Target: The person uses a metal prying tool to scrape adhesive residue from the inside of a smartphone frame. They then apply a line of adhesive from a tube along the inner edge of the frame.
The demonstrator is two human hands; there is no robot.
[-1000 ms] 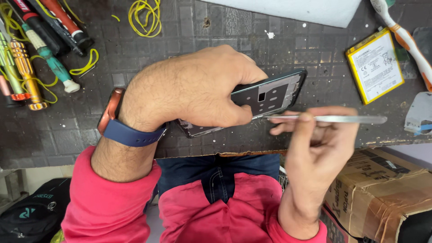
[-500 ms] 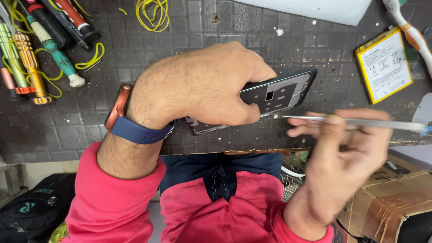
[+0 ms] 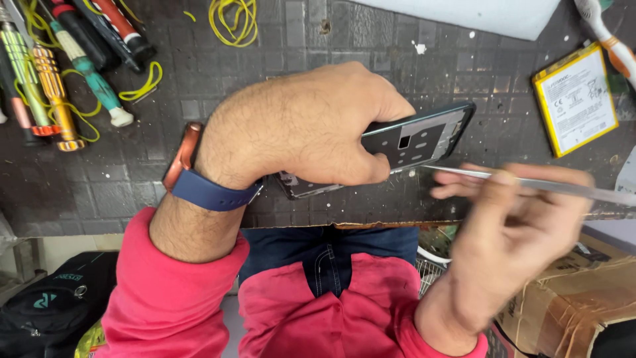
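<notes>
You are clamping the opened phone frame (image 3: 414,140) in your left hand (image 3: 305,126), fingers curled tight around it above the dark gridded work mat (image 3: 199,86), while your right hand (image 3: 510,225) is pinching metal tweezers (image 3: 530,182) whose tip is pointing at the frame's lower edge.

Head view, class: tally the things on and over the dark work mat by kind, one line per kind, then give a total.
Opened phone, in the left hand: 1
Metal tweezers, in the right hand: 1
Yellow-edged battery: 1
Screwdrivers, at least: 5
Yellow rubber band bunches: 2
Total: 10
</notes>
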